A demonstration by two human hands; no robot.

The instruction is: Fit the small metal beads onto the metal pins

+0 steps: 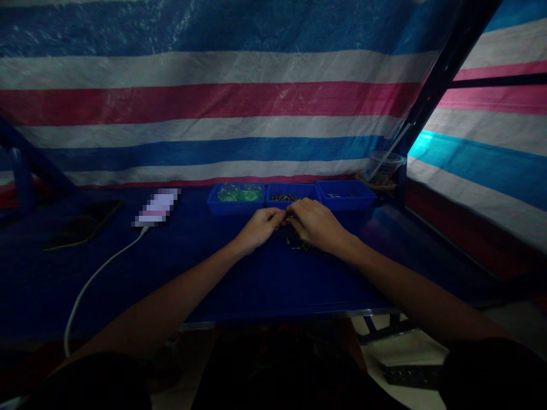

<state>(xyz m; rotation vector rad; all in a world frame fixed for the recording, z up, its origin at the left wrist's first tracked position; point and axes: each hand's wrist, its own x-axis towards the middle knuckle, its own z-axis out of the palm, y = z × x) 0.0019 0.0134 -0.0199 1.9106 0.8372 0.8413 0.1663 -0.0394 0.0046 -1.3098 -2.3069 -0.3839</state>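
Right, both hands are in close at the middle of the desk (256, 285). The left hand (260, 226) and right hand (317, 225) meet fingertip to fingertip, fingers curled in. Whether a piece is pinched between them I can't tell, the light is too dim. The little heap of dark metal parts (300, 245) lies on the desk just under the right palm, in front of the middle blue tray (273, 203). That tray holds more of the same sort, with the green-filled tray (235, 208) on its left. Fine work like this looks best done low, wrists resting on the desk and one piece handled at a time. The right palm should stay light so it doesn't scatter the heap. The white cable (98, 273) lies well off to the left.
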